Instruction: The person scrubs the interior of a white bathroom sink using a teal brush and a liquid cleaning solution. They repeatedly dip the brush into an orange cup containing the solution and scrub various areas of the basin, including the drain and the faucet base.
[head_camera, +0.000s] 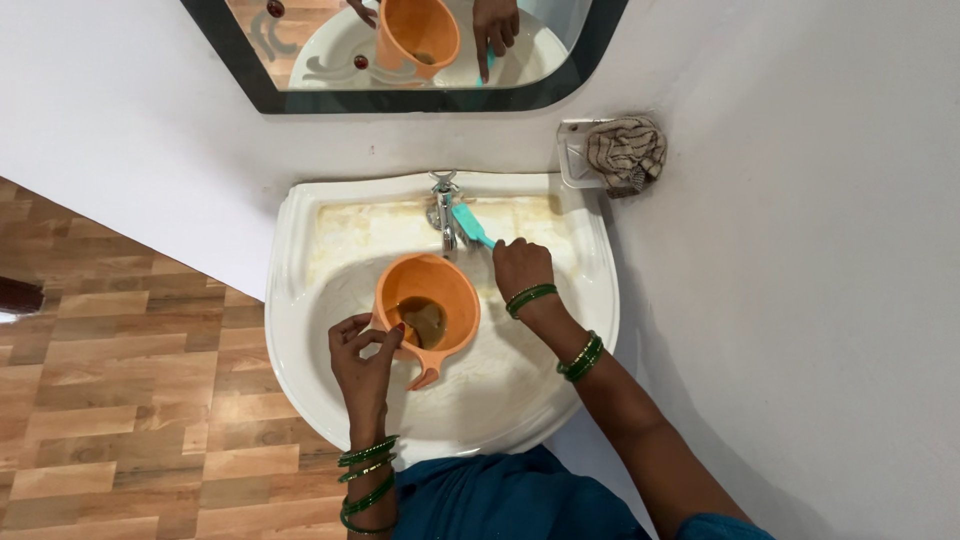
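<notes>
From the head camera, the left hand (365, 350) pinches the rim of an orange plastic mug (428, 312) holding brownish water over the white washbasin (300, 300). The right hand (521, 268), fingers curled, grips a teal brush (472, 226) beside the chrome tap (444, 212).

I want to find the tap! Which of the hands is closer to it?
The right hand, gripping a teal brush, is just beside the tap. The left hand is farther, holding the orange mug lower in the sink.
</notes>
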